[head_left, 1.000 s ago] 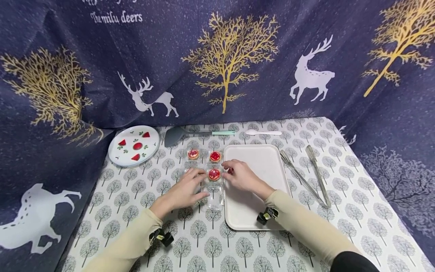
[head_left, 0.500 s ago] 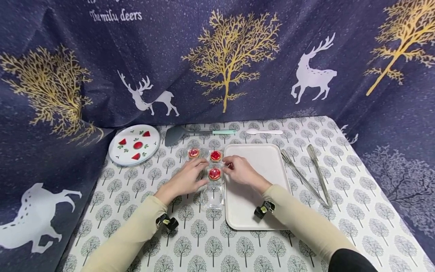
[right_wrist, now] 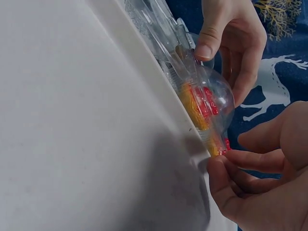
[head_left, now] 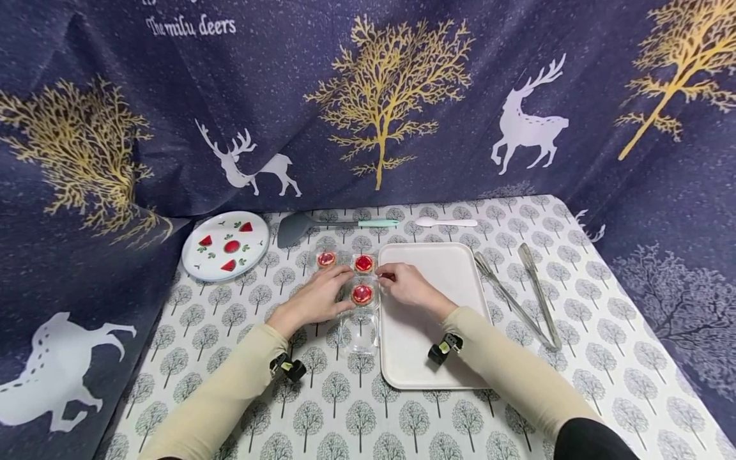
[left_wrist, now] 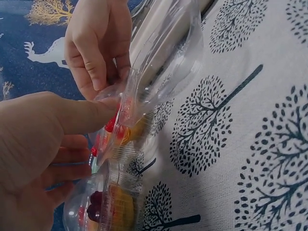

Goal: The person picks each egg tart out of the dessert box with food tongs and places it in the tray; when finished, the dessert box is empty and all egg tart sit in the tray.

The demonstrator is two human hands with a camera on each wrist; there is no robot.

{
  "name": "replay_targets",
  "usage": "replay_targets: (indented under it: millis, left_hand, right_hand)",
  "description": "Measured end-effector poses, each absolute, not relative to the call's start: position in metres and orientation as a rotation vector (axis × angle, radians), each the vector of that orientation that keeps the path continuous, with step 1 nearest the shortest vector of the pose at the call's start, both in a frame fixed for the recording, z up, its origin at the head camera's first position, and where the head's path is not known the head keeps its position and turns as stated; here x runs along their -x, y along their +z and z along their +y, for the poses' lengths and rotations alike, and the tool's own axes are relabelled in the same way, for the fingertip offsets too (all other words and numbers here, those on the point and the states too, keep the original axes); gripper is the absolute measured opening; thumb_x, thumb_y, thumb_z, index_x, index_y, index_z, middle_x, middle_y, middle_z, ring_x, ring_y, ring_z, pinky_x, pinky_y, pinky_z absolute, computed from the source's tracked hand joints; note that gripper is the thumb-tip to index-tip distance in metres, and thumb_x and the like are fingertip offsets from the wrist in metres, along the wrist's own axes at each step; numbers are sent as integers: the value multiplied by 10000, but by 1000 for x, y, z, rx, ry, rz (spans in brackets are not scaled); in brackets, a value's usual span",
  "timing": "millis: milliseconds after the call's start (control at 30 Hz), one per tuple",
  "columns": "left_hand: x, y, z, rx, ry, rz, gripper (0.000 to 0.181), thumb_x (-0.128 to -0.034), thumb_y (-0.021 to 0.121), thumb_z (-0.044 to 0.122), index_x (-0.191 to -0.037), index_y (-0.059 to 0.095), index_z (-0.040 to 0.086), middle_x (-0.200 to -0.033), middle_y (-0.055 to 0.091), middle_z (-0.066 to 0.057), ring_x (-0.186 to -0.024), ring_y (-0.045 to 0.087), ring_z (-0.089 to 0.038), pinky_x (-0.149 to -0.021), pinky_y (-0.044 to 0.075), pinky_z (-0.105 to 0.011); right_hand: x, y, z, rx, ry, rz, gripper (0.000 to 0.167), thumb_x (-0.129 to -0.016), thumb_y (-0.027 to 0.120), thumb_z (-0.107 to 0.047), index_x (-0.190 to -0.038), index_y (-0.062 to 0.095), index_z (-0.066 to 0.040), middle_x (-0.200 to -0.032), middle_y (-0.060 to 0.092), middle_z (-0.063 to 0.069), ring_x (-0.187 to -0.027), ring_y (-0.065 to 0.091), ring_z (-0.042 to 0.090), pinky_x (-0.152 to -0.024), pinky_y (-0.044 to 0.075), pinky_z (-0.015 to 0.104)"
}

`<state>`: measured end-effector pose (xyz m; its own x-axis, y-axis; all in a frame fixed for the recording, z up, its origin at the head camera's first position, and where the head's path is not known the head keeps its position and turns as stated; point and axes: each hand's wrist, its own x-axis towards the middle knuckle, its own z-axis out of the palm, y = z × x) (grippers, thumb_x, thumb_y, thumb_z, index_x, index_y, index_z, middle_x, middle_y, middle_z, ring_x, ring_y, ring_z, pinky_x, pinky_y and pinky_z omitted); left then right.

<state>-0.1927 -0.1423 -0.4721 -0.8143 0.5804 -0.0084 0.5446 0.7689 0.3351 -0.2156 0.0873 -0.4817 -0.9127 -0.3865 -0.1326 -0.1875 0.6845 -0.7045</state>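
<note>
In the head view, a red-topped tart [head_left: 362, 294] sits under a clear dome in a plastic case, with an empty clear plastic part [head_left: 361, 333] in front of it. Behind stand two more red-topped tarts in clear plastic, one at the right [head_left: 364, 263] and another at the left [head_left: 327, 259]. My left hand [head_left: 315, 299] holds the case from its left side; the thumb [left_wrist: 98, 113] lies on the rim, while the fingertips are partly hidden. From the right, my right hand [right_wrist: 262, 178] pinches the case's edge between thumb and forefinger.
A white tray [head_left: 431, 358] lies right beside the cases, under my right forearm. Metal tongs [head_left: 540, 300] lie spread further right. At the back are a spatula [head_left: 339, 224], a white spoon [head_left: 445, 223] and a watermelon-patterned plate [head_left: 215, 268].
My left hand has shifted slightly forward and right along the case. The right fingers have drawn closer together at its edge. The tarts stay in place.
</note>
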Motion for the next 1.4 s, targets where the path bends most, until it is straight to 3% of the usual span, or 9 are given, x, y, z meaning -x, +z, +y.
replay_targets:
  millis: [267,500,767,967,1400]
  left_hand:
    - [195,-473,-143,-896,503,2827,721,-830,757,373,-1393,492,9,-1484,431,-186,-1374,400,-380,-1156,303,-554]
    - [194,-474,-142,-871,522,2798,691,-839,749,372,-1384,506,21,-1468,454,-152,-1348,439,-340,-1143,351,-499]
    - [195,-474,-140,-842,520,2787,679,-846,737,391,-1383,514,39,-1481,442,-141,-1350,438,-322,-1132,370,-479]
    - [194,-473,-137,-827,540,2784,666,-844,746,348,-1371,517,11,-1475,438,-177,-1368,414,-335,-1146,353,-472]
    - [196,-472,-137,-839,555,2782,635,-830,760,342,-1332,558,9,-1363,538,-116,-1208,550,-257,-1036,490,-369]
  right_hand:
    - [221,-482,84,458,-1028,2629,280,-938,603,-118,-1206,666,-66,-1173,688,121,-1022,643,248,-899,541,379]
    - [223,-484,81,424,-1006,2584,269,-920,638,-129,-1178,674,-60,-1013,709,75,-849,628,160,-749,551,265]
    - [225,-487,79,350,-1060,2569,157,-884,653,-73,-1029,709,-61,-871,684,43,-730,588,147,-617,513,227]
    - [225,-490,76,254,-1151,2519,126,-866,644,-19,-988,643,-53,-872,631,58,-751,569,159,-617,510,220]
    - [221,-491,74,244,-1212,2521,121,-866,638,-31,-981,606,-53,-876,627,69,-755,568,171,-631,507,236]
